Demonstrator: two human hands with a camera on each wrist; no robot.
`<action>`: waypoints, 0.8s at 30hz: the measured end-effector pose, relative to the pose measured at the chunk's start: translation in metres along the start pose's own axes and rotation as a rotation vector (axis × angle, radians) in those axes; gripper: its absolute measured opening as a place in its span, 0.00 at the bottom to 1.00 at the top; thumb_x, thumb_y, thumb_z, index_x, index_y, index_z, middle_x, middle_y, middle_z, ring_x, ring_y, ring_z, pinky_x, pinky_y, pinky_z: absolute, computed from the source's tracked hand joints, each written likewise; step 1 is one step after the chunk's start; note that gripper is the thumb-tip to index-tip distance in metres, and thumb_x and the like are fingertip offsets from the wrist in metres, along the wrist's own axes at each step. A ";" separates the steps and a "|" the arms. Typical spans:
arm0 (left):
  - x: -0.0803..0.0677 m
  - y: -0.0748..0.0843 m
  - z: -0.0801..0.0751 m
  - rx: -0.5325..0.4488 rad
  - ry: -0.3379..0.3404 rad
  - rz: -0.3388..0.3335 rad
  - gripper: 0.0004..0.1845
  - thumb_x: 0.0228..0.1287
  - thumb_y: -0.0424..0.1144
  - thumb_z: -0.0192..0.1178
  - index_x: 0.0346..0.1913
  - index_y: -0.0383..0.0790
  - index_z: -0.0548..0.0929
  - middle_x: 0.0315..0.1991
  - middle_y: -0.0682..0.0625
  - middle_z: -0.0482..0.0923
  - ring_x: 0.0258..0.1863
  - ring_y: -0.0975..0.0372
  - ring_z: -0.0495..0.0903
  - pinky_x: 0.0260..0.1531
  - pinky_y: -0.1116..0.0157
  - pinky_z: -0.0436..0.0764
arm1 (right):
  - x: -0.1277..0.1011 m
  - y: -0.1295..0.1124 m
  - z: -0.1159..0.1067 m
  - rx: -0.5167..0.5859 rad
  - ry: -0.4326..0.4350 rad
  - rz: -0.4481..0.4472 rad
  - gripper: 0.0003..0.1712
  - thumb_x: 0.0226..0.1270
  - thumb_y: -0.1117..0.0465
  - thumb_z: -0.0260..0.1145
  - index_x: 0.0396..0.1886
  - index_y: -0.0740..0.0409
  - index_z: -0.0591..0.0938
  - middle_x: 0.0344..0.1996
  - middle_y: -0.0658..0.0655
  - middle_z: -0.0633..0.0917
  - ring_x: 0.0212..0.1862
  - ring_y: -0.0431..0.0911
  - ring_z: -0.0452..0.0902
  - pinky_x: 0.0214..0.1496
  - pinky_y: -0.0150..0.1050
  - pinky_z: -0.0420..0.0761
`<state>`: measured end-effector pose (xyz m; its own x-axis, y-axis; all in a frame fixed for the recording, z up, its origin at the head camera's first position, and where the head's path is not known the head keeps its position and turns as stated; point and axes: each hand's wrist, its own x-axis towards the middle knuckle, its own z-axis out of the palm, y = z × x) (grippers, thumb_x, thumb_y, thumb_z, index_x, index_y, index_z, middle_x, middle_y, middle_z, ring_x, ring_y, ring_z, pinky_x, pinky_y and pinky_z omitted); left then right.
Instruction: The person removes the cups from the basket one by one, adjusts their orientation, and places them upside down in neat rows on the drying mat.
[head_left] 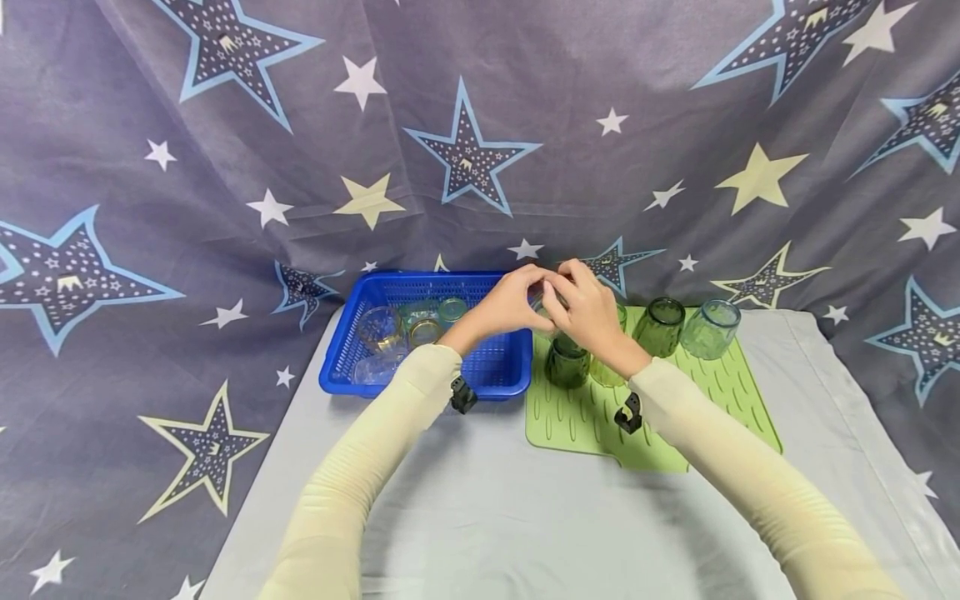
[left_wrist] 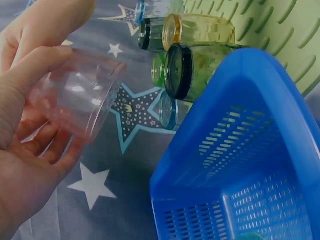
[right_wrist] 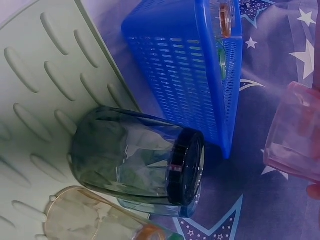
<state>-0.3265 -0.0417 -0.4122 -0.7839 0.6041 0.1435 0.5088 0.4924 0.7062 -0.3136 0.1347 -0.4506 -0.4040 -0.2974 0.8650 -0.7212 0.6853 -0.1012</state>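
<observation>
Both hands are raised over the gap between the blue basket (head_left: 330, 367) and the green mat (head_left: 720, 400). A pinkish clear glass (left_wrist: 80, 95) is between them, well seen in the left wrist view. My left hand (head_left: 512, 304) grips it, thumb on one side and fingers on the other. My right hand (head_left: 592, 312) curls its fingers at the glass's other side; in the right wrist view only a fingertip shows beside the glass. Below them, a dark green glass (head_left: 567, 367) stands near the mat's left edge, next to a yellow glass (head_left: 606, 373).
Farther right on the mat stand another dark green glass (head_left: 660, 327) and a light blue glass (head_left: 711, 329). Several clear glasses, one of them a rounded glass (head_left: 378, 327), lie in the basket's left half. A star-patterned curtain (head_left: 465, 50) hangs behind the white table (head_left: 480, 500).
</observation>
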 end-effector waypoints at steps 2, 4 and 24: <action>-0.002 -0.002 -0.003 0.007 -0.026 -0.003 0.34 0.53 0.41 0.77 0.64 0.41 0.78 0.56 0.47 0.77 0.57 0.52 0.78 0.59 0.58 0.79 | 0.000 0.000 0.000 0.002 -0.002 -0.005 0.16 0.73 0.60 0.57 0.36 0.63 0.87 0.34 0.63 0.79 0.28 0.52 0.73 0.16 0.43 0.72; -0.003 -0.005 -0.007 0.011 -0.047 -0.007 0.36 0.53 0.43 0.78 0.66 0.40 0.77 0.57 0.47 0.77 0.59 0.49 0.77 0.60 0.58 0.78 | 0.001 0.000 -0.001 0.002 -0.003 -0.009 0.15 0.73 0.60 0.58 0.35 0.63 0.87 0.34 0.63 0.79 0.28 0.52 0.74 0.17 0.44 0.74; -0.047 -0.058 -0.068 0.107 -0.065 -0.299 0.34 0.55 0.45 0.77 0.65 0.41 0.78 0.69 0.39 0.73 0.70 0.48 0.70 0.70 0.49 0.72 | 0.006 0.026 -0.034 -0.025 -0.011 0.070 0.13 0.71 0.62 0.60 0.32 0.64 0.88 0.32 0.64 0.79 0.26 0.54 0.73 0.17 0.46 0.70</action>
<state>-0.3428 -0.1411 -0.4127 -0.8817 0.4597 -0.1058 0.2969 0.7150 0.6329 -0.3154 0.1731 -0.4314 -0.4588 -0.2555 0.8510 -0.6771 0.7208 -0.1486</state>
